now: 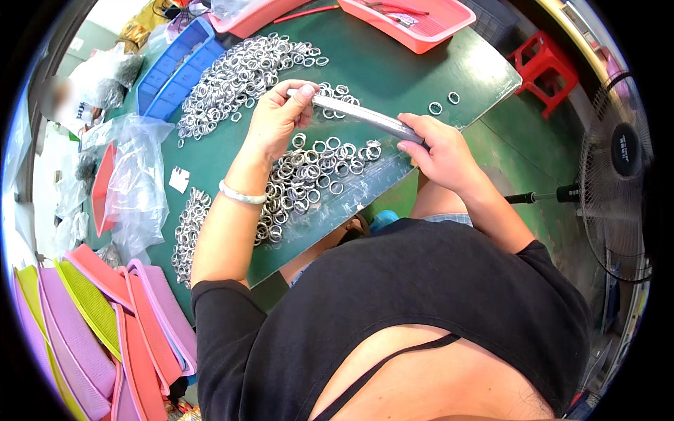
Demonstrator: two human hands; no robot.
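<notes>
A long grey tapered rod, a ring mandrel (366, 116), is held slantwise above the green table. My right hand (441, 149) is closed round its thicker end, on the table's near right side. At the thinner end, the thumb and fingers of my left hand (282, 116) pinch together; whether a ring sits between them is too small to tell. Beneath the mandrel and beside my left wrist lies a heap of metal rings (309, 170). A larger pile of rings (235, 84) spreads beyond my left hand. Two loose rings (435, 108) lie farther right.
A blue divided bin (173, 70) stands at the far left, and a pink tray (430, 35) at the back. Stacked colourful baskets (88, 330) fill the lower left. Clear plastic bags (137, 182) lie nearby. Right of the table are a red stool (544, 64) and a fan (618, 179).
</notes>
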